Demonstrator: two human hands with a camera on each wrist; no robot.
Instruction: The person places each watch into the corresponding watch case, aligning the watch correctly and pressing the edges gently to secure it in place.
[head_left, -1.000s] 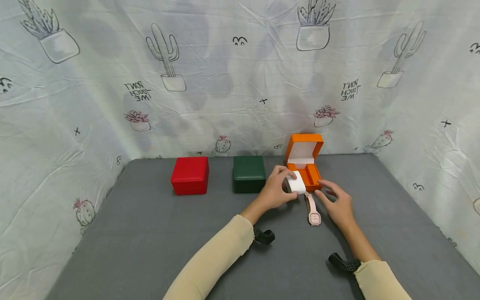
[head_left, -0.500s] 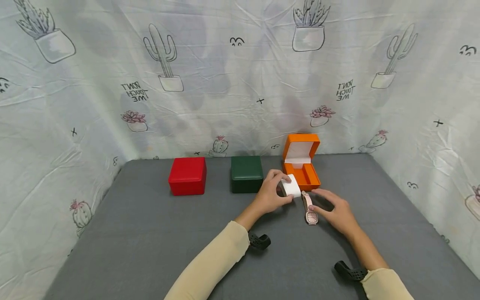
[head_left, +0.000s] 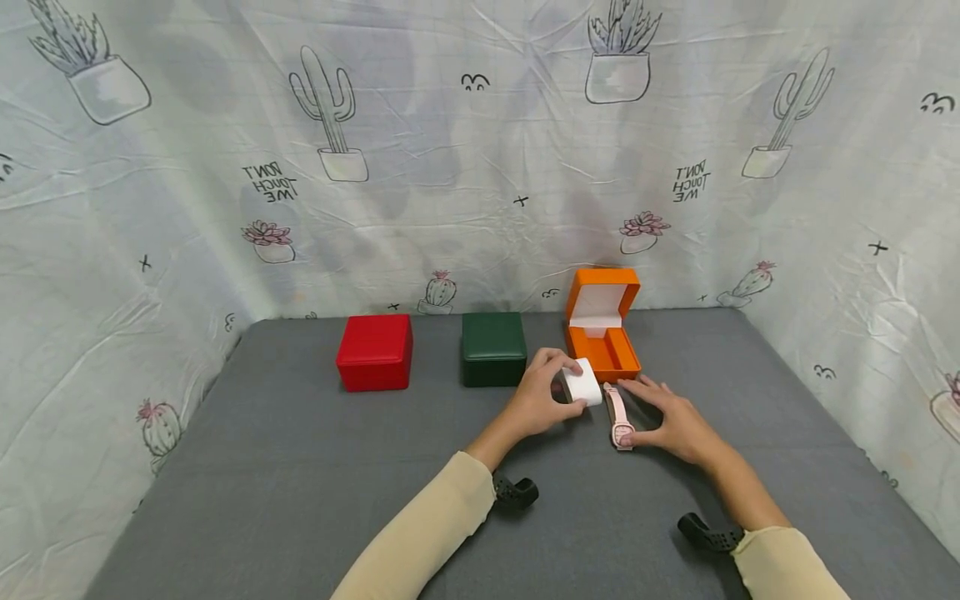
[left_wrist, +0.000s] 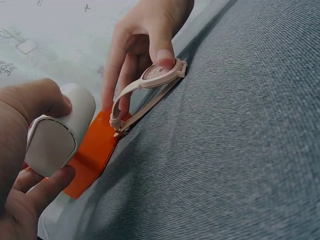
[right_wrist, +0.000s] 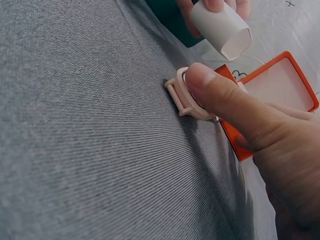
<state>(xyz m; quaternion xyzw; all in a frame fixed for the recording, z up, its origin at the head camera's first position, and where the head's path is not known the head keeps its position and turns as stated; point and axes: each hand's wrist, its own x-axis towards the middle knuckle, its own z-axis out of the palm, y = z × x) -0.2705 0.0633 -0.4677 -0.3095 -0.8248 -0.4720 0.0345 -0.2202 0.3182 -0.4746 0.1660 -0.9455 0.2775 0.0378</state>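
Observation:
My left hand (head_left: 572, 385) grips a small white cushion (head_left: 583, 387) (left_wrist: 60, 132) between thumb and fingers, just in front of the open orange box (head_left: 603, 346). A pink wristwatch (head_left: 618, 414) (right_wrist: 192, 97) lies on the grey cloth right of the cushion, its strap pointing toward the box. My right hand (head_left: 628, 425) pinches the watch at its case. Its thumb (right_wrist: 220, 95) sits on the face, and the fingers (left_wrist: 127, 65) are behind it. In the left wrist view the case end of the watch (left_wrist: 157, 75) is tipped up off the cloth.
A shut green box (head_left: 492, 348) and a shut red box (head_left: 374, 352) stand in a row left of the orange one. The grey table (head_left: 300, 467) is walled by cactus-print cloth (head_left: 465, 167) at the back and sides. Black wrist mounts (head_left: 513, 492) show on both arms.
My left hand has drawn the white cushion away from the orange box toward me. My right hand has slid left onto the watch and taken hold of its case.

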